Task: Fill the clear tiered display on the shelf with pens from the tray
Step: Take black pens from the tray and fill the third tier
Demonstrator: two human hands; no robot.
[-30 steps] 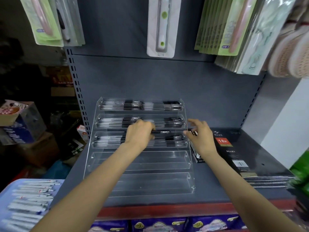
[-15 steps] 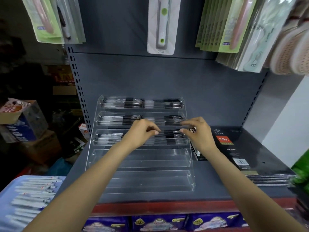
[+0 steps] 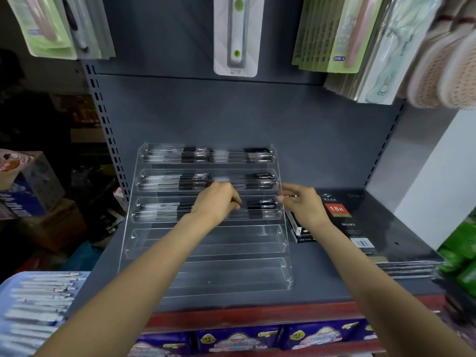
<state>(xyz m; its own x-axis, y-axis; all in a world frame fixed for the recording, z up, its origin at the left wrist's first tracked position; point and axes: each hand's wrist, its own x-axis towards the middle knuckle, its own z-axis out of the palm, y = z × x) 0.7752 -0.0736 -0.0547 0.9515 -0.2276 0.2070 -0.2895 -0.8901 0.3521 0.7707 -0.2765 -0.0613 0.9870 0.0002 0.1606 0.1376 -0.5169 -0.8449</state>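
The clear tiered display (image 3: pixel 282 274) stands on the grey shelf. Its top three tiers hold rows of black-and-clear pens (image 3: pixel 260 154); the two lower tiers are bare. My left hand (image 3: pixel 216 202) hovers over the middle of the third tier, fingers curled down onto the pens (image 3: pixel 261 206) there. My right hand (image 3: pixel 302 203) is at that tier's right end, thumb and forefinger pinched at the pens' tips. A light blue tray (image 3: pixel 10 282) with several white pens sits at the bottom left.
A black diary box (image 3: pixel 345 215) lies right of the display, touching my right wrist. Packaged goods (image 3: pixel 235 37) hang from the back panel above. Cardboard boxes (image 3: pixel 28 184) crowd the floor at left. Purple packs (image 3: pixel 239 341) fill the shelf below.
My right hand has closed in leftwards onto the third tier's right end. My left hand stays on the same tier, its fingers curled lower onto the pens.
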